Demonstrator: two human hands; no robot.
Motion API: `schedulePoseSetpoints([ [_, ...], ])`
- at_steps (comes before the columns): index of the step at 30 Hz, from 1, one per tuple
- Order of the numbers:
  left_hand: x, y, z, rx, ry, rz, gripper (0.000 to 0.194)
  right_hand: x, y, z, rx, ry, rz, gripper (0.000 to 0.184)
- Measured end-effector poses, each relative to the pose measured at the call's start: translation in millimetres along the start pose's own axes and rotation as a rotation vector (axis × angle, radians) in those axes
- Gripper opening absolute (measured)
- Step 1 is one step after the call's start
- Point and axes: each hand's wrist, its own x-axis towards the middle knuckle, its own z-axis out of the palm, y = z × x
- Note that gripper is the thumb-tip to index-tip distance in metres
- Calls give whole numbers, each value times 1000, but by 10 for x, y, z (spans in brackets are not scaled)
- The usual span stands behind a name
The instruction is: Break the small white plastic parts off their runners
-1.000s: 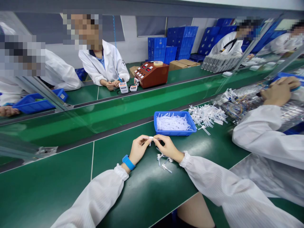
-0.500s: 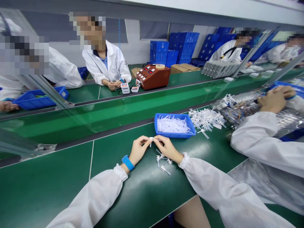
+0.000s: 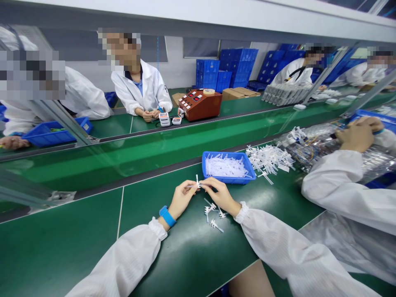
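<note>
Between my two hands is a small white plastic fitting (image 3: 198,180) with a thin tube piece standing up from it. My left hand (image 3: 182,198) pinches it from the left, a blue band around the wrist. From the right, my right hand (image 3: 221,194) pinches the same part with closed fingertips. Several similar white fittings (image 3: 213,224) with short tubes lie on the green table just below my right hand. Beyond my hands stands a blue tray (image 3: 229,180) filled with short clear tube pieces (image 3: 227,165).
A pile of white pieces (image 3: 270,159) lies right of the tray. Farther right, a co-worker's hand (image 3: 359,134) works over bagged wire parts (image 3: 306,146). Across the green divider (image 3: 154,142), a brown box with displays (image 3: 201,105) stands before another person (image 3: 140,90).
The fitting has turned between my fingers: its tube pointed down before and points up now. The whole view has shifted slightly downward in the picture.
</note>
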Motion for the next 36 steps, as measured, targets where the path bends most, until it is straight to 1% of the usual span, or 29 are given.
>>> schedulePoseSetpoints([
  [3,1,-3,7,13,19,-7,26,-10,5,2,1,-30,3,19],
  [8,13,-18,5,16,46,-3,24,-11,6,-6,-58,-19,75,17],
  [13,11,-25,1,40,55,12,22,-4,19,-6,-80,-76,117,17],
  [24,17,-65,-26,138,27,63,20,-20,82,4,-39,-125,168,17],
  [36,20,-75,-36,176,17,46,18,-20,59,12,-35,-138,192,17],
])
